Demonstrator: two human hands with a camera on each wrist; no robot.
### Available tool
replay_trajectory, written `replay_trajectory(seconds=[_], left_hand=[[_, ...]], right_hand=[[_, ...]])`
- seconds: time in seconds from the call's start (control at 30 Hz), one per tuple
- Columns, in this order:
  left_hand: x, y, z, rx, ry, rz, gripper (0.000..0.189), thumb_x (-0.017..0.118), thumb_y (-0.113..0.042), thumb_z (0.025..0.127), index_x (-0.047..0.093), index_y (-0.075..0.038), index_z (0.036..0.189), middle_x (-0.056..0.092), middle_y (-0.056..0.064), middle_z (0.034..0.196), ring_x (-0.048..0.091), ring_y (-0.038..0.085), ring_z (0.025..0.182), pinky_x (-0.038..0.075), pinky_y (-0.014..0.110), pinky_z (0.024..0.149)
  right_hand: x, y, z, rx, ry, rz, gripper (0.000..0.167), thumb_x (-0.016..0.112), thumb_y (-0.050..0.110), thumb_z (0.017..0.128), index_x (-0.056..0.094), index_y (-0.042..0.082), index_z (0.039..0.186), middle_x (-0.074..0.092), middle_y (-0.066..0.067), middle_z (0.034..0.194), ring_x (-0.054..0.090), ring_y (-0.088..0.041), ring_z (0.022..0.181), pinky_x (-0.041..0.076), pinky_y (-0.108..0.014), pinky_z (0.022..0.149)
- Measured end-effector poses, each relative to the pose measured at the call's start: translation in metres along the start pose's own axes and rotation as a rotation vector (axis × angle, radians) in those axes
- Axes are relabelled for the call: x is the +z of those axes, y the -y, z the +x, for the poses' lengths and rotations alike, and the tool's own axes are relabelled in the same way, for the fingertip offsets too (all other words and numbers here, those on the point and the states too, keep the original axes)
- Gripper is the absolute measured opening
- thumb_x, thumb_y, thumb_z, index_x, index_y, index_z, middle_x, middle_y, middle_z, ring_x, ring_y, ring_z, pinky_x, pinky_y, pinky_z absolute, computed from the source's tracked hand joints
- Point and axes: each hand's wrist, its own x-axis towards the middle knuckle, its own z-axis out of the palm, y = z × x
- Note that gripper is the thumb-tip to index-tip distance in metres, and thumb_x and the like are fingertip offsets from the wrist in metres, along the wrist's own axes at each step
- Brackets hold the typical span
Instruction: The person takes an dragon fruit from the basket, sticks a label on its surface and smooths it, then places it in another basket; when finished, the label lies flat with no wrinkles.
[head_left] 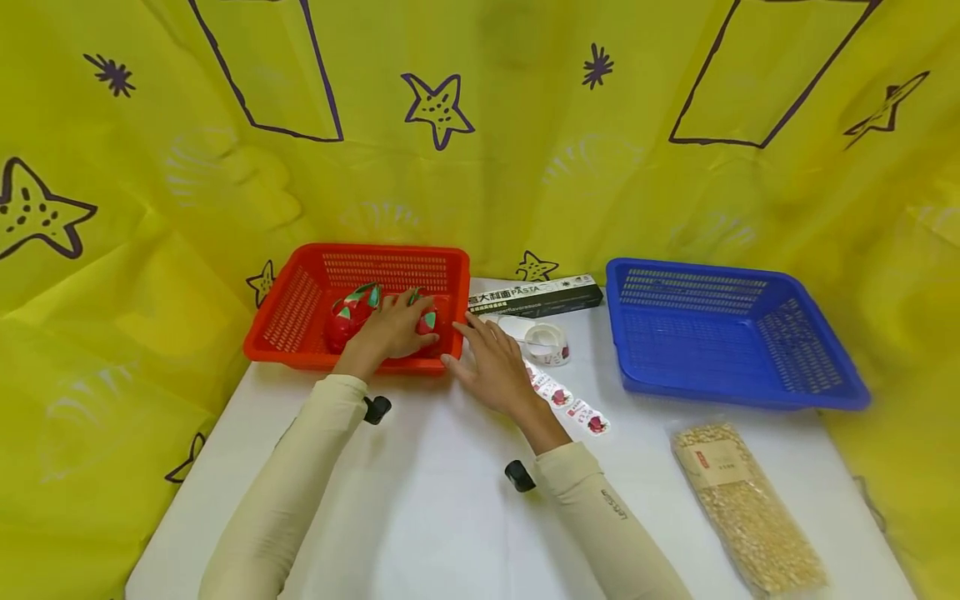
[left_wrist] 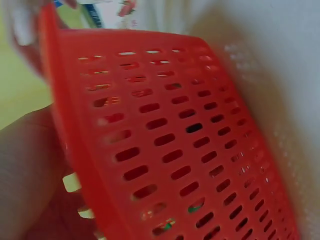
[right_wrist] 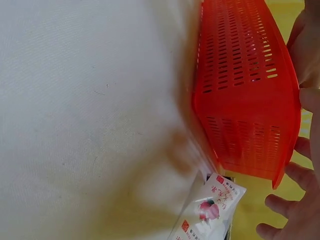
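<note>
My left hand [head_left: 397,327] reaches over the near rim into the red basket [head_left: 288,360]. Thumb and fingers lie around a red dragon fruit [head_left: 428,322] with green tips, mostly covered by the hand. Beside it, to the left, sits another red-and-green dragon fruit [head_left: 347,321]. In the left wrist view the basket wall [left_wrist: 165,120] hides the fingertips. At the basket's right end is my right hand [head_left: 491,362], fingers spread and fingertips close to the rim. In the right wrist view this hand's fingers [right_wrist: 301,175] extend beside the basket corner.
Beside the right hand lie a roll of stickers [head_left: 547,343] and a strip of fruit-printed labels [head_left: 558,394]. Behind them is a black-and-white pasta box [head_left: 555,296]. A blue basket [head_left: 720,383] stands at right, with a bag of pale yellow grains [head_left: 750,508] in front.
</note>
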Motion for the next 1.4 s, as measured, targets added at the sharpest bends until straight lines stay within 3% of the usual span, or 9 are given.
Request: replay_trajectory(seconds=[0.13, 0.5, 0.83, 1.1, 1.4], left_hand=[[0.002, 0.003, 0.012, -0.049, 0.076, -0.03, 0.083, 0.073, -0.037, 0.1, 0.032, -0.011, 0.167, 0.019, 0.029, 0.172, 0.023, 0.059, 0.154, 0.034, 0.075, 0.116], [0.003, 0.005, 0.025, -0.212, 0.103, -0.059, 0.092, 0.077, -0.043, 0.094, 0.03, -0.003, 0.163, 0.032, 0.041, 0.159, 0.043, 0.061, 0.14, 0.037, 0.072, 0.116], [0.004, 0.008, 0.021, -0.23, 0.018, -0.074, 0.096, 0.079, -0.04, 0.09, 0.03, -0.002, 0.163, 0.035, 0.04, 0.155, 0.046, 0.061, 0.137, 0.043, 0.069, 0.113], [-0.01, 0.0, 0.017, -0.19, -0.103, -0.136, 0.099, 0.08, -0.043, 0.09, 0.028, -0.004, 0.164, 0.035, 0.04, 0.155, 0.041, 0.061, 0.141, 0.044, 0.072, 0.11], [-0.021, -0.023, -0.02, -0.115, -0.251, -0.281, 0.096, 0.081, -0.041, 0.087, 0.033, -0.007, 0.163, 0.04, 0.033, 0.154, 0.052, 0.053, 0.134, 0.051, 0.07, 0.103]], right_hand=[[0.003, 0.002, 0.0, 0.012, 0.01, 0.007, 0.067, 0.057, 0.055, 0.105, 0.045, 0.024, 0.162, 0.031, -0.003, 0.174, 0.029, -0.041, 0.158, 0.024, -0.064, 0.125], [0.005, 0.008, 0.0, 0.006, 0.019, -0.036, 0.067, 0.054, 0.058, 0.105, 0.043, 0.025, 0.163, 0.029, -0.001, 0.175, 0.03, -0.04, 0.158, 0.027, -0.061, 0.125], [0.004, 0.011, -0.001, 0.019, 0.03, -0.03, 0.069, 0.053, 0.059, 0.105, 0.042, 0.025, 0.164, 0.028, -0.002, 0.175, 0.029, -0.042, 0.158, 0.027, -0.064, 0.124], [0.003, 0.007, 0.0, 0.027, 0.038, -0.044, 0.069, 0.051, 0.059, 0.106, 0.038, 0.025, 0.165, 0.025, -0.004, 0.176, 0.029, -0.041, 0.158, 0.026, -0.063, 0.126], [-0.001, -0.004, -0.004, 0.015, 0.066, 0.041, 0.067, 0.05, 0.054, 0.108, 0.035, 0.026, 0.167, 0.02, -0.001, 0.178, 0.031, -0.033, 0.159, 0.032, -0.063, 0.123]])
